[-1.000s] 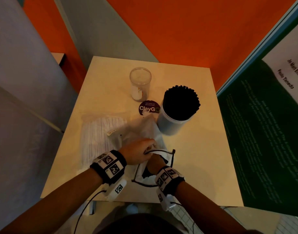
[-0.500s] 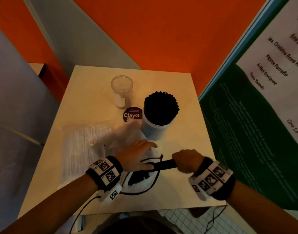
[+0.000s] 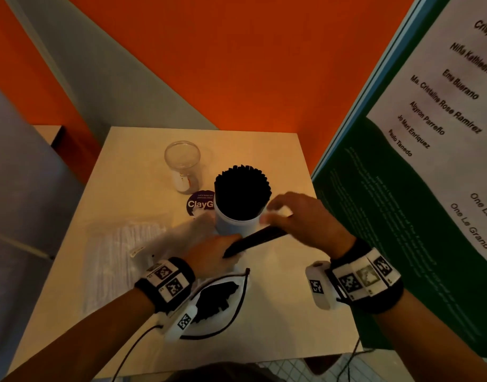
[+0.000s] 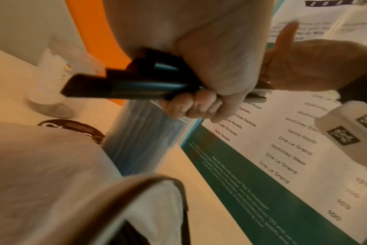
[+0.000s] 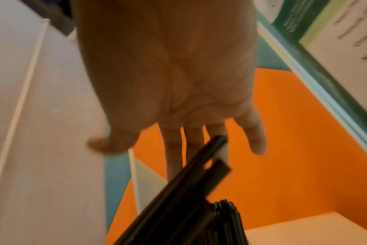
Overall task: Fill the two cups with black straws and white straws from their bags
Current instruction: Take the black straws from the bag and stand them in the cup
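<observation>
A white cup (image 3: 238, 223) packed with black straws stands mid-table; beside it, farther back, is a clear cup (image 3: 183, 166) with no straws in it. My left hand (image 3: 223, 252) grips a small bundle of black straws (image 3: 254, 238) lying level in front of the full cup, its fingers (image 4: 195, 106) curled round the bundle (image 4: 136, 87). My right hand (image 3: 278, 213) hovers open over the bundle's right end, fingers straight (image 5: 199, 140). The open bag of black straws (image 3: 217, 301) lies under my left wrist. The bag of white straws (image 3: 121, 260) lies at the left.
A round purple sticker (image 3: 199, 204) lies between the cups. A green and white poster board (image 3: 402, 216) stands close along the table's right edge. An orange wall (image 3: 264, 78) backs the small table (image 3: 292, 312). A cable hangs from my left wrist over the front edge.
My right hand drew a bundle of black straws out of the bag and let go. My left hand left the bag and now grips the bundle near the full cup.
</observation>
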`<state>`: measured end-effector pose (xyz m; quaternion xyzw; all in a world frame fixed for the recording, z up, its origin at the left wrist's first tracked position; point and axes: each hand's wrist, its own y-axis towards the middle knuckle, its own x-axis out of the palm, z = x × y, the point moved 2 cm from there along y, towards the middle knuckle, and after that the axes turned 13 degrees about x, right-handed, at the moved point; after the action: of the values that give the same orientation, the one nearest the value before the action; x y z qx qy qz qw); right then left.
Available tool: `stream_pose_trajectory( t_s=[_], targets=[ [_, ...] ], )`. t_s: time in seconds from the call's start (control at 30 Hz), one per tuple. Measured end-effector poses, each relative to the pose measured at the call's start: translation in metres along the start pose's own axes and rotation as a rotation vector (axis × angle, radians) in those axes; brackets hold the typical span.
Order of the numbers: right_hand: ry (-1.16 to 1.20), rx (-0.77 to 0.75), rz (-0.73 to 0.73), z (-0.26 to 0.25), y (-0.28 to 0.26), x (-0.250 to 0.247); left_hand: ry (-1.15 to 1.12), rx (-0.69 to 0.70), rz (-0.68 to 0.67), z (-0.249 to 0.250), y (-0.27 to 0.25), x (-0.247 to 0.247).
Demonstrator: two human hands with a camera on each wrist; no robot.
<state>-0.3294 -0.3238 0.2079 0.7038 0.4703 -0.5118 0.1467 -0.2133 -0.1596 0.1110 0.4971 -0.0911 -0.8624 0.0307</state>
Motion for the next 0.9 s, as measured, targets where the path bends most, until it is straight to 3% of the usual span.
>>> stream_pose_trajectory(
  t_s=[0.07, 0.13, 0.27, 0.37, 0.47, 0.53, 0.6, 0.73, 0.9],
  targets=[
    [0.401, 0.012, 0.177, 0.008, 0.003, -0.001, 0.015, -0.003, -0.05, -0.008, -0.005, -0.003],
    [0.63, 0.064, 0.195, 0.009, 0.006, 0.011, -0.051, -0.032, -0.066, -0.013, -0.006, -0.002],
    [0.663, 0.098, 0.058, -0.001, 0.012, 0.044, 0.002, -0.005, -0.026, -0.011, -0.006, 0.005],
    [0.757, 0.065, 0.073, -0.005, 0.016, 0.047, -0.027, -0.008, -0.013, -0.013, -0.009, 0.006],
    [0.96, 0.024, 0.154, -0.005, 0.016, 0.044, 0.011, -0.032, 0.09, -0.025, -0.009, 0.007],
    [1.185, 0.021, 0.143, -0.008, 0.015, 0.047, -0.112, -0.198, 0.162, -0.028, -0.006, 0.004],
    [1.328, -0.03, 0.054, -0.019, 0.014, 0.051, -0.289, -0.196, 0.224, -0.026, 0.004, 0.002],
    [1.372, -0.183, 0.064, -0.031, 0.022, 0.031, -0.432, -0.187, 0.259, -0.026, 0.026, -0.008],
    [1.314, -0.241, 0.26, -0.018, 0.04, -0.014, -0.39, -0.203, 0.452, -0.047, 0.032, -0.023]
  ],
)
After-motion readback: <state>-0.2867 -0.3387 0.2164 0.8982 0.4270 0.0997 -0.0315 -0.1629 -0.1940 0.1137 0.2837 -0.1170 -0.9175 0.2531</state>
